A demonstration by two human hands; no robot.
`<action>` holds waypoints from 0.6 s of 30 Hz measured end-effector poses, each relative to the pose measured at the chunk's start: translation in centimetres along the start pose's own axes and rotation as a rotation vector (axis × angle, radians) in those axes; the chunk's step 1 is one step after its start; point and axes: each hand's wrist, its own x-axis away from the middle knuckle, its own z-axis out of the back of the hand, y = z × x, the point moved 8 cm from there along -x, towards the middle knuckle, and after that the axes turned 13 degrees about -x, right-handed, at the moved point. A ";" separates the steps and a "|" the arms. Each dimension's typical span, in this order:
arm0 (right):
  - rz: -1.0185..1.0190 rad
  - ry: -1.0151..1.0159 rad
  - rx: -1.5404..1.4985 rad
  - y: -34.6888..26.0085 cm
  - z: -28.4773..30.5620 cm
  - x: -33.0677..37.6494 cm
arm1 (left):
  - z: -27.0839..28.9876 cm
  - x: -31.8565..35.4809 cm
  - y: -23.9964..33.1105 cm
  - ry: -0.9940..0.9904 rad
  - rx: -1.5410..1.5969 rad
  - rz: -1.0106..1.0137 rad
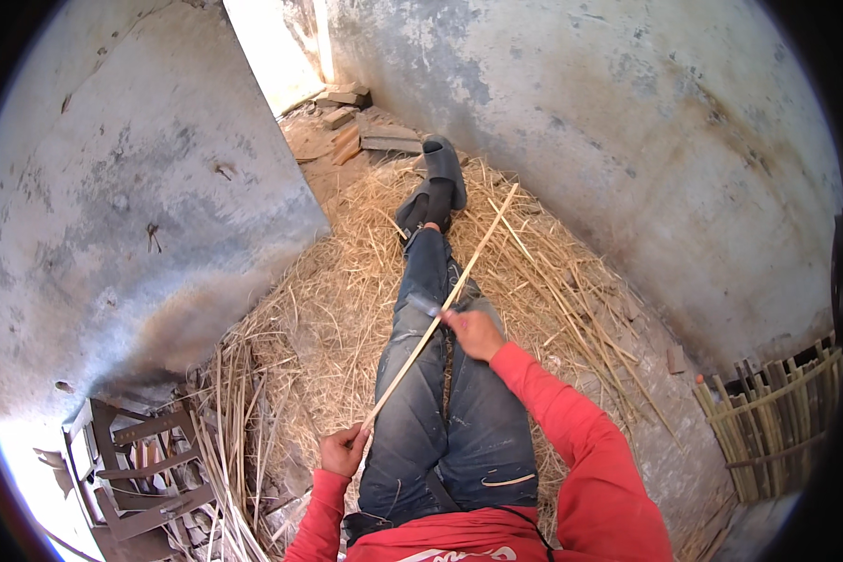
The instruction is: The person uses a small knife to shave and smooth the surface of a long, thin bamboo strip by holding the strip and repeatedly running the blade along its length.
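Observation:
A long, pale bamboo strip lies slantwise over my outstretched legs, its far end up and to the right. My left hand is closed around its near end, beside my left thigh. Above my knees, my right hand grips a knife. The short grey blade, somewhat blurred, points left across the strip; its handle is hidden in my fingers. A thin, curled shaving rests on my jeans.
Shavings cover the floor around my legs. Long strips lie to the right and left. A brown metal frame stands at lower left, a slatted bamboo basket at right. Walls close in on both sides; bricks lie by the bright opening.

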 end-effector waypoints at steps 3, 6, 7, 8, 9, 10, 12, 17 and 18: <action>0.065 0.001 0.071 -2.0 0.5 0.3 | -0.4 0.5 -0.5 -0.102 -0.080 0.087; 0.010 0.274 0.057 0.2 5.4 -1.7 | -1.2 0.0 -0.4 -0.083 -0.081 0.072; -0.035 0.433 0.060 0.9 7.1 -1.6 | -1.4 -0.1 -0.3 -0.076 -0.026 0.068; -0.046 0.365 0.106 1.3 6.5 -1.2 | -1.5 -0.2 -0.2 -0.070 0.030 0.062; -0.041 0.359 0.100 0.9 5.1 -0.3 | -1.1 -0.2 -0.4 -0.063 0.026 0.067; 0.037 0.186 0.112 -0.1 2.3 0.7 | -0.9 -0.1 -0.5 -0.083 -0.006 0.082; 0.112 0.012 0.127 -1.7 -0.1 2.6 | -1.0 0.1 -0.9 -0.108 -0.035 0.099; 0.160 0.004 0.121 -3.6 1.0 4.4 | -0.9 0.1 -0.1 -0.027 0.089 0.008; 0.160 0.006 0.122 -4.1 1.1 4.5 | -0.7 0.1 0.2 -0.028 0.089 0.007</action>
